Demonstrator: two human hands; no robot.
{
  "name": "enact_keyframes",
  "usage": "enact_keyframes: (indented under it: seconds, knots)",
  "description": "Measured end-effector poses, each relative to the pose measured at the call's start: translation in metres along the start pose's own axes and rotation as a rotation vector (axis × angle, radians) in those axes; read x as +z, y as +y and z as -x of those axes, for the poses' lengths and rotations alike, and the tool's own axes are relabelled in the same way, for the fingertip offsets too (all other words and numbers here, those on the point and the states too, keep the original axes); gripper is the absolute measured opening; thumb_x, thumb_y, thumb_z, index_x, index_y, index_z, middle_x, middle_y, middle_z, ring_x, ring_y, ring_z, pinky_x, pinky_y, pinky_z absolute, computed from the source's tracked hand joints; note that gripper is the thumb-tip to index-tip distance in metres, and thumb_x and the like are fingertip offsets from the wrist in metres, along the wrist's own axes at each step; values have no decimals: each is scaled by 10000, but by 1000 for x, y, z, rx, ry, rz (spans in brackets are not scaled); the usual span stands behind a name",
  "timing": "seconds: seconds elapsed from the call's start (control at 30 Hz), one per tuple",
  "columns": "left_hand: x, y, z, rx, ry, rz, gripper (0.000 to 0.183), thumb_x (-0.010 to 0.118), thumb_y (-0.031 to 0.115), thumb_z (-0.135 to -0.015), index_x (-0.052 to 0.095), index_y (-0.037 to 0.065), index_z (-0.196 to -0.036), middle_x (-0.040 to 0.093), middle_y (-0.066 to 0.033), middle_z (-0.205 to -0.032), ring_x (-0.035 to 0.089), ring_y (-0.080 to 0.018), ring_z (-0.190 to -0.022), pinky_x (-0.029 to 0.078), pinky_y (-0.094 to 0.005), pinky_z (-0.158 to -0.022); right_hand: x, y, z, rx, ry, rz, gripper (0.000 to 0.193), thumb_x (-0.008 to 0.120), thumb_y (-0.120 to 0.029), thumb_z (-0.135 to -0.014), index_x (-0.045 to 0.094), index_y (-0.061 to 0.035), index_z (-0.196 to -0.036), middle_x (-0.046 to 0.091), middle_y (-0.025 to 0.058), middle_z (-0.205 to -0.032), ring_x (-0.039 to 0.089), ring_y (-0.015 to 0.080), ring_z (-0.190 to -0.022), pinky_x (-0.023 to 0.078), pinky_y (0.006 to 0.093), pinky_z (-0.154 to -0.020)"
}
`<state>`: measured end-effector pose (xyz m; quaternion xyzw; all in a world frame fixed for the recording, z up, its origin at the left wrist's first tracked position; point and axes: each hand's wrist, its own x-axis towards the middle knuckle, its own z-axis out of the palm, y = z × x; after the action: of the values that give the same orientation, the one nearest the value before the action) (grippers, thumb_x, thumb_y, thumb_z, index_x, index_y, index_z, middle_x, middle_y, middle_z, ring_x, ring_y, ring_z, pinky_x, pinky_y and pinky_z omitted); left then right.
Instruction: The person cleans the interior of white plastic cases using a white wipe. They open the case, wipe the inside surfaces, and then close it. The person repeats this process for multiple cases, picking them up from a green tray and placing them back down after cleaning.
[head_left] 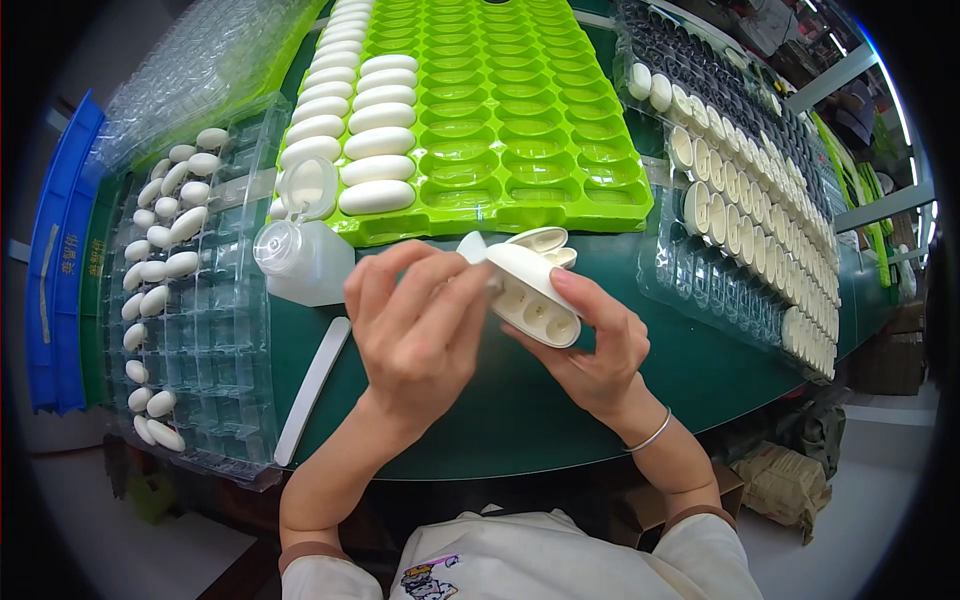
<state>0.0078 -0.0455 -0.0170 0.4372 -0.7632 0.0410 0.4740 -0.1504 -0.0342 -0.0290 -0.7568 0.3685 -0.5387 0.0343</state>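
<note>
My right hand (598, 348) grips a white oval case (535, 275), tilted so that a side with several round hollows faces down toward me. My left hand (415, 318) is closed at the left end of this case, fingertips pinched together. A small white pointed piece (472, 246) sticks up by those fingers; whether they hold it, I cannot tell. Just behind the case lies another cream-white case (542, 240), standing open and partly hidden. Left of my left hand stands a translucent plastic bottle (305, 262) with a round clear cap (309, 188).
A bright green tray (470, 215) holds white oval pieces (377, 197) in its left columns. Clear trays stand on both sides: the left one (225, 350) carries scattered white ovals, the right one (690, 275) rows of open cream cases (735, 225). A white strip (312, 392) lies near the bottle.
</note>
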Motion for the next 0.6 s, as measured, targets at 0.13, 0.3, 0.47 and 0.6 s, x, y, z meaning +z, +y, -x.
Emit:
enact_keyframes:
  seconds: [0.13,0.3,0.47,0.6]
  knots:
    - [0,-9,1,-72,-52,-2,129,657,51,-644,628,74,-767,562,-21,-758,514,-215,-801,329,-329,-770,-1,-6,-2,-4,57,-32,556,779,-88,-600,490,-29,-1072,627,116,-868,638,233,-715,522,289,-598]
    - [0,-7,-1,-179,-19,78,103,654,54,-646,606,73,-735,575,-34,-732,532,-220,-771,338,-326,-773,-2,2,1,17,61,-25,590,792,-109,-588,479,-31,-1082,621,111,-903,640,231,-712,523,286,-589]
    - [-4,-5,-3,-289,62,168,102,647,36,-647,588,73,-722,585,-28,-694,544,-216,-738,350,-322,-770,-1,1,1,41,71,-36,602,793,-127,-585,478,-29,-1089,619,101,-933,642,225,-724,520,277,-585]
    - [-6,-6,-2,-282,93,199,113,649,26,-641,591,74,-726,591,-18,-700,548,-210,-738,353,-315,-771,-1,1,2,71,57,-12,613,794,-142,-585,480,-27,-1098,621,97,-938,642,215,-725,517,267,-581]
